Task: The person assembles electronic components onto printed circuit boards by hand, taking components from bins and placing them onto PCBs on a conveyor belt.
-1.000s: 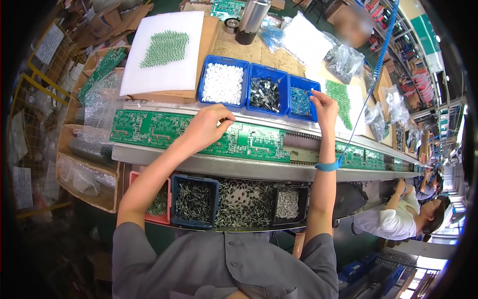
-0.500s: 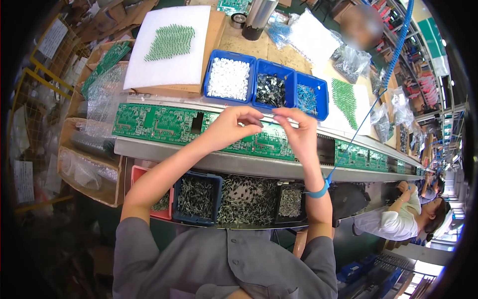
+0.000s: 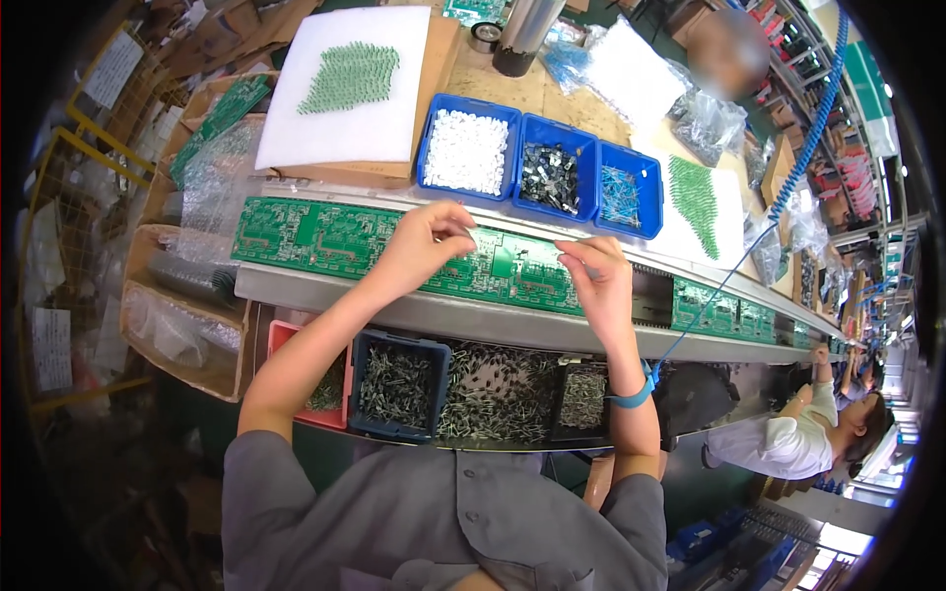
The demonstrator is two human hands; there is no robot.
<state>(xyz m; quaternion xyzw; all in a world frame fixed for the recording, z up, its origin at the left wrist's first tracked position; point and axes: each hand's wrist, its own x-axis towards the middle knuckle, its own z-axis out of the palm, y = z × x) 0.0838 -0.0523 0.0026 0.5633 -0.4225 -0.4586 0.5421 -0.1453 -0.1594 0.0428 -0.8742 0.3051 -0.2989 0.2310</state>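
Observation:
My left hand (image 3: pixel 426 248) hovers over a green circuit board (image 3: pixel 507 266) with thumb and index finger pinched together. A tiny pale bit shows at those fingertips, too small to name. Over the right part of the same board is my right hand (image 3: pixel 599 284), its thumb and fingers also closed in a pinch; what they hold, if anything, cannot be made out. A blue strap (image 3: pixel 633 392) circles my right wrist, with a thin blue cord running from it. Another green board (image 3: pixel 315 236) lies in line to the left.
Behind the rail (image 3: pixel 414 310) stand blue bins of white parts (image 3: pixel 467 151), dark parts (image 3: pixel 552 177) and blue-leaded parts (image 3: pixel 620 195). Nearer me are a dark bin (image 3: pixel 396 386) and a tray (image 3: pixel 498 394) of leaded components. A coworker (image 3: pixel 788 438) is at the right.
My hands, close together before, have moved apart, the left one leftward and the right one slightly lower. The view has shifted a little. The coworker's arm has risen toward the line.

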